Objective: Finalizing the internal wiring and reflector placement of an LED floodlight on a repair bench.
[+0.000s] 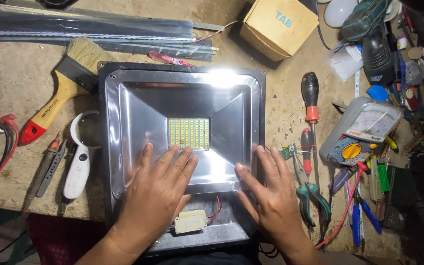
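While lying flat on the cluttered desk (15, 78), floodlight (182, 147) under both hands

Left hand (159, 194) and right hand (270, 196) pressed palm-down on the silver reflector (133, 113), fingers (185, 164) spread and gripping nothing; paintbrush (62, 91) to the left, red-handled screwdriver (311, 105) and multimeter (364, 130) to the right

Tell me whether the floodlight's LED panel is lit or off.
Off: the LED panel looks dull yellow; the bright spot on the reflector looks like a reflection.
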